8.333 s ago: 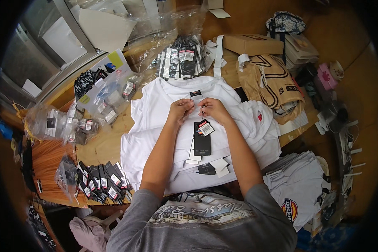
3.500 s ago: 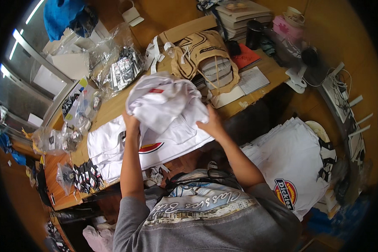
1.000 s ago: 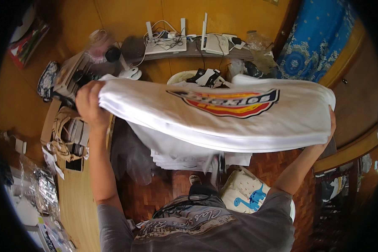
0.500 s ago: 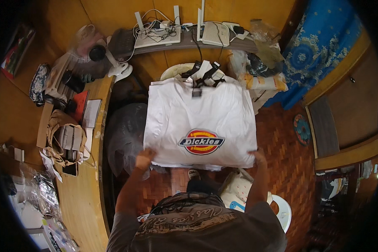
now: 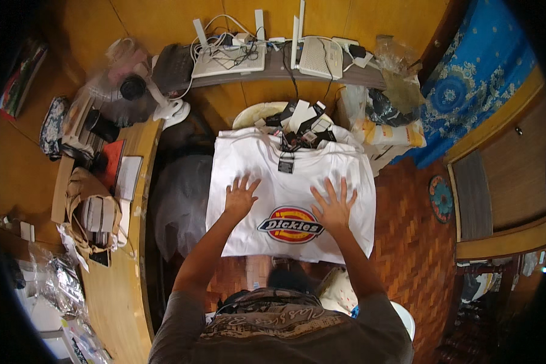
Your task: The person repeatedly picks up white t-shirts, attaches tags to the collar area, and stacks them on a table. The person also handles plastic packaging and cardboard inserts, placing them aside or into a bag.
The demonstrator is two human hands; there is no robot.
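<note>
In front of me lies a white T-shirt [image 5: 273,200], spread flat with its neckline away from me. A red, yellow and black printed logo [image 5: 291,225] sits on its lower middle. My left hand [image 5: 240,199] rests palm down on the left part of the cloth, fingers spread. On the right part, just above the logo's edge, my right hand [image 5: 335,206] presses flat with its fingers apart. Neither hand grips anything. A dark neck label [image 5: 286,162] shows at the collar. What supports the shirt is hidden beneath it.
Past the neckline stands a round container [image 5: 249,116] with a heap of black and white tags [image 5: 303,116]. A wooden desk [image 5: 112,291] runs along my left, bearing a brown bag [image 5: 82,188]. White routers [image 5: 227,60] sit on the far shelf. Packages [image 5: 388,130] are piled at right.
Both hands have let go of the shirt's lower corners and moved inward and away from me onto its front. The cloth now lies flatter, and more of the tag heap shows.
</note>
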